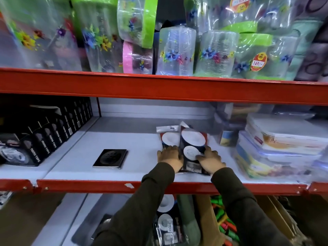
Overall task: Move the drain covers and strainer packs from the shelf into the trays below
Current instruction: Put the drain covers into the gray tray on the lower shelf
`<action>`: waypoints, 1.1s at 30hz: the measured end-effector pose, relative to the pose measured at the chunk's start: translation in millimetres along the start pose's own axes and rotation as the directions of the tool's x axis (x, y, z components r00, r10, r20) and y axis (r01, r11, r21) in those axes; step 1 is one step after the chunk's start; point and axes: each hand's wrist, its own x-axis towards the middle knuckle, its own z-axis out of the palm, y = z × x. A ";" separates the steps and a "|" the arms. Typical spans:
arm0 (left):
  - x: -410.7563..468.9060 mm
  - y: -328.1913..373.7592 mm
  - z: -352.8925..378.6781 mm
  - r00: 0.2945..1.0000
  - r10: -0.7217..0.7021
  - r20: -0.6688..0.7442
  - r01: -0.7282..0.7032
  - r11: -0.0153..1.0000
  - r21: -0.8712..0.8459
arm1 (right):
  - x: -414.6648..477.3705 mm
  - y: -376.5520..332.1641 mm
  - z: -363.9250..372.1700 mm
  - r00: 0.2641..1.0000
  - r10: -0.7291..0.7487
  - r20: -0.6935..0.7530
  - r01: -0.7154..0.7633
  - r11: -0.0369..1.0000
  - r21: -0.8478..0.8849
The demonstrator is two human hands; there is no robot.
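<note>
Strainer packs (191,139), dark cards with white round strainers under clear film, lie stacked on the white middle shelf (142,139). My left hand (170,156) presses on the left pack's near edge. My right hand (210,159) grips the right pack's lower edge, fingers curled over it. A black square drain cover (111,158) lies flat on the same shelf, well left of both hands. Below the shelf, between my sleeves, more strainer packs (166,222) lie in a tray whose edges are hidden.
Black boxes (44,135) line the shelf's left side. Stacked clear lidded containers (276,148) crowd the right. The red shelf beam (88,186) runs under my forearms. Wrapped flowered plastic jars (177,52) fill the upper shelf. Colourful items (223,219) sit in a box below.
</note>
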 end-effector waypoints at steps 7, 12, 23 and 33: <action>-20.3 -13.3 2.2 0.961 -0.269 -0.062 0.269 0.963 -0.014 | 7.1 -18.9 4.4 0.958 -0.268 0.099 0.259 0.961 0.095; -32.3 -11.7 3.6 0.962 -0.270 -0.030 0.264 0.957 -0.120 | 5.4 -3.0 6.6 0.954 -0.267 0.135 0.237 0.950 0.201; -54.2 7.5 14.7 0.974 -0.227 -0.006 0.222 0.959 -0.178 | 8.0 55.5 9.8 0.954 -0.265 0.143 0.240 0.956 0.171; -63.6 -68.6 -1.2 0.905 -0.110 -0.411 0.079 0.993 -0.092 | -51.9 -12.7 -7.4 0.940 -0.341 -0.005 0.340 0.937 0.082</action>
